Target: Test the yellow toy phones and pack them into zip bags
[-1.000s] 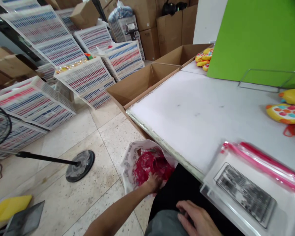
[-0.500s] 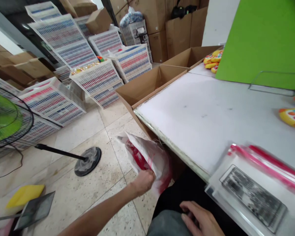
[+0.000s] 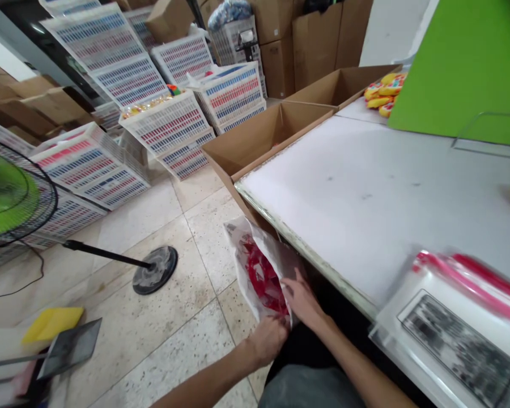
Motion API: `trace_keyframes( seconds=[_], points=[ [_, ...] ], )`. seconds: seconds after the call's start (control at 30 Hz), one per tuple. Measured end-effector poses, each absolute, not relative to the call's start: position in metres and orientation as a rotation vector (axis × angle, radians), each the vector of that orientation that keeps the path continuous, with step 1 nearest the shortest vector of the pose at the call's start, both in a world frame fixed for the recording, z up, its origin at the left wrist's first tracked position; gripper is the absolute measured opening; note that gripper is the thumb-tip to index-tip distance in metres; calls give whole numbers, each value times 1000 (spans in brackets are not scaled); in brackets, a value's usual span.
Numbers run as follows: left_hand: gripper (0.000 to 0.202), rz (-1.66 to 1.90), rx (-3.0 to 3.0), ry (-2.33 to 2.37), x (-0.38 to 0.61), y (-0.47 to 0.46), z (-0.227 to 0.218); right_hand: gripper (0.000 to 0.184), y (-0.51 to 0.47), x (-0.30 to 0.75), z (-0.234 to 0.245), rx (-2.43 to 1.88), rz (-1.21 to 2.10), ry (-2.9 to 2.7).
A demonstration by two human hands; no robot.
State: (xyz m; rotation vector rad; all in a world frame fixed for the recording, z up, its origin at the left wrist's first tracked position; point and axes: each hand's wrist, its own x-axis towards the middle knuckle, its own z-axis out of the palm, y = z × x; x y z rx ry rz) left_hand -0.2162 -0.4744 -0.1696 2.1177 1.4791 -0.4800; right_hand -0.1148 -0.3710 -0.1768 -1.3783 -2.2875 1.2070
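A white sack (image 3: 243, 266) stands beside the table's edge with its mouth open. Inside it lie shiny red pieces (image 3: 263, 275) that look like plastic. My left hand (image 3: 270, 340) is closed on the near rim of the sack. At the right side of the mouth, my right hand (image 3: 301, 299) touches the rim with its fingers apart; nothing shows held in it.
On the white table (image 3: 323, 187) lie clear bags with pink tops (image 3: 463, 311) and yellow toys (image 3: 385, 93), by a green panel (image 3: 467, 73). Open cartons (image 3: 255, 141) adjoin its far edge. A fan base (image 3: 155, 270), a dustpan (image 3: 70, 348) and stacked crates (image 3: 174, 130) occupy the floor.
My right hand has moved from my lap up and left to the sack's rim. The sack's mouth is wider and shows more of the red pieces. My left hand stays on the sack.
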Motion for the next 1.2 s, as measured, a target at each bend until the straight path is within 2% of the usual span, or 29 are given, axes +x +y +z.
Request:
trace_keyframes(
  seconds=[0.23, 0.3, 0.37, 0.5, 0.73, 0.87, 0.97, 1.13, 1.2],
  points=[
    [22, -444, 2051, 1461, -215, -470, -171, 42, -365, -101, -197, -1410, 1330, -2153],
    [23, -429, 2027, 1458, -216, -470, -173, 32, -368, -103, -197, -1356, 1394, -2159],
    [24, -405, 1998, 1458, -217, -471, -174, 13, -370, -105, -196, -1295, 1464, -2156],
    [29, -319, 1918, 1476, -218, -470, -172, 21, -367, -101, -196, -1241, 1544, -2109],
    [28, 21, 1651, 1501, -229, -468, -156, 20, -363, -94, -200, -1265, 1557, -2000],
    [20, 263, 1336, 1559, -245, -456, -162, 17, -363, -92, -201, -1260, 1571, -1955],
    [27, 410, 1102, 1601, -255, -442, -172, 15, -362, -91, -201, -1249, 1604, -1922],
    [32, 468, 901, 1547, -246, -434, -178, 13, -363, -92, -205, -1243, 1731, -1814],
    [25, 448, 885, 1533, -238, -433, -182, 12, -364, -93, -206, -1241, 1789, -1755]
  ],
)
